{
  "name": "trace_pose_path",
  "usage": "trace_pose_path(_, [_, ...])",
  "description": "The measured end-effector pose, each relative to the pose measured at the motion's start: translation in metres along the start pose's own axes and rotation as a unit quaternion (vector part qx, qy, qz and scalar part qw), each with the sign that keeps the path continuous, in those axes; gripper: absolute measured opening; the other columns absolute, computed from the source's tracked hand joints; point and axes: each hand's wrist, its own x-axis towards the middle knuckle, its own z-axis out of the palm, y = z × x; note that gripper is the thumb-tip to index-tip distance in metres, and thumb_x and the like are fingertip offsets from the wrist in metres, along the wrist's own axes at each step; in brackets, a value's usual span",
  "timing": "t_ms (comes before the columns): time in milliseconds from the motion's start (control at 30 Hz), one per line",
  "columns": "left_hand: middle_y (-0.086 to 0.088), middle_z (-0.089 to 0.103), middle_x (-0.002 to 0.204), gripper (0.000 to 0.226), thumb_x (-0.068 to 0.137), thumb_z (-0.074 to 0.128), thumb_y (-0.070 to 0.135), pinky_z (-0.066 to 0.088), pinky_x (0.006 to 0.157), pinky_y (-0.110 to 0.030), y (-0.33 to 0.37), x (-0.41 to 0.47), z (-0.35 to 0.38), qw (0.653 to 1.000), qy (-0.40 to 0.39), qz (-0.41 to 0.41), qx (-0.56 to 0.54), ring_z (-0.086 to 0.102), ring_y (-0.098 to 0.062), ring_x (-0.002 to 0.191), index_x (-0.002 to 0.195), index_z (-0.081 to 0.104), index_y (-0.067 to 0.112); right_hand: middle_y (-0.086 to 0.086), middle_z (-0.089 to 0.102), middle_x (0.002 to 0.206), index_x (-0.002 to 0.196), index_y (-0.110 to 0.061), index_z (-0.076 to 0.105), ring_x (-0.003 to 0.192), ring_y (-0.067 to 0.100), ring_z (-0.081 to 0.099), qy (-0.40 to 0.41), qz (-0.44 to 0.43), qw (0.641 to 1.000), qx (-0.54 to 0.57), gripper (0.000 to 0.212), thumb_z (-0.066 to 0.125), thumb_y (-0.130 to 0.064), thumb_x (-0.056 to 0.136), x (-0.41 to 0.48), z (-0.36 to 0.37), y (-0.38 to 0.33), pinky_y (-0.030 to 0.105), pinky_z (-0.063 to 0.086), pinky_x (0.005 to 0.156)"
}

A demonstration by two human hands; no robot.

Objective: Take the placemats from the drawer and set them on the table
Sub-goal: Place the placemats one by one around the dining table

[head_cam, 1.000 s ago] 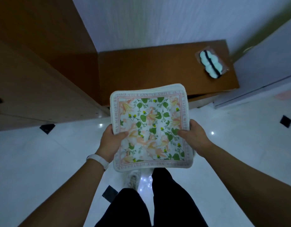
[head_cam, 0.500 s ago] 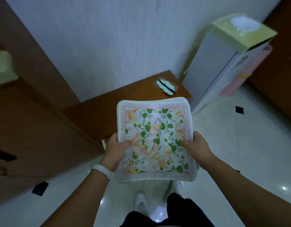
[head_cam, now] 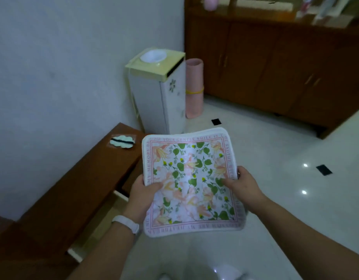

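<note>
I hold a stack of square placemats flat in front of me, white with a pink border, green leaves and pink flowers. My left hand grips the stack's left edge, thumb on top. On the right edge my right hand does the same. A white band sits on my left wrist. The low wooden cabinet stands to my left, and a pale strip along its front looks like a slightly open drawer. No table is in view.
A small packet lies on the low cabinet's top. A white and yellow water dispenser stands by the wall with a pink rolled mat beside it. A long wooden sideboard fills the far right. The floor is glossy white tile.
The view has swung to the right and lifted. The low cabinet has slid to the left, and the dispenser and sideboard have come into view. The stack stays in both hands.
</note>
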Motion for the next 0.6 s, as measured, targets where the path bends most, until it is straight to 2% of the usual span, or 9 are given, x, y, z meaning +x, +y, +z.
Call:
trace_pose_path(133, [-0.011,0.074,0.105,0.026,0.088,0.065,-0.002,0.059,0.079,-0.048,0.009,-0.004,0.114,0.996,-0.063,0.028,0.05,0.072,-0.03,0.092,0.111,0.066,0.009,-0.002,0.068,0.099,0.11,-0.018,0.056,0.084,0.018,0.068,0.066,0.023,0.997,0.032,0.029,0.07,-0.019,0.084,-0.004,-0.103,0.04,0.032,0.054,0.067])
trace_pose_path(233, [-0.009,0.075,0.102,0.025,0.088,0.066,-0.001,0.059,0.078,-0.051,0.012,-0.01,0.199,0.989,-0.11,0.035,0.088,0.073,-0.031,0.09,0.11,0.066,0.012,-0.002,0.067,0.101,0.111,-0.019,0.056,0.083,0.015,0.067,0.11,0.039,0.991,0.058,0.029,0.069,-0.019,0.085,-0.009,-0.178,0.072,0.028,0.052,0.064])
trace_pose_path(333, [-0.01,0.075,0.102,0.025,0.085,0.07,0.003,0.058,0.082,-0.055,0.011,-0.018,0.278,0.98,-0.139,0.053,0.129,0.073,-0.032,0.091,0.108,0.067,0.013,-0.002,0.067,0.1,0.112,-0.019,0.055,0.084,0.016,0.067,0.149,0.053,0.984,0.083,0.03,0.069,-0.019,0.085,-0.016,-0.246,0.104,0.03,0.053,0.066])
trace_pose_path(467, [-0.008,0.076,0.099,0.024,0.083,0.072,0.004,0.058,0.081,-0.053,0.003,-0.035,0.375,0.965,-0.174,0.089,0.172,0.073,-0.03,0.088,0.104,0.07,0.014,-0.002,0.067,0.099,0.111,-0.02,0.055,0.08,0.013,0.068,0.198,0.068,0.971,0.112,0.028,0.069,-0.02,0.086,-0.031,-0.326,0.145,0.024,0.05,0.058])
trace_pose_path(600, [-0.011,0.075,0.098,0.022,0.085,0.069,0.001,0.059,0.079,-0.052,-0.003,-0.057,0.454,0.951,-0.224,0.09,0.191,0.073,-0.033,0.087,0.103,0.069,0.011,-0.003,0.067,0.097,0.109,-0.022,0.054,0.08,0.014,0.069,0.248,0.087,0.956,0.132,0.027,0.067,-0.021,0.086,-0.052,-0.386,0.177,0.026,0.052,0.058])
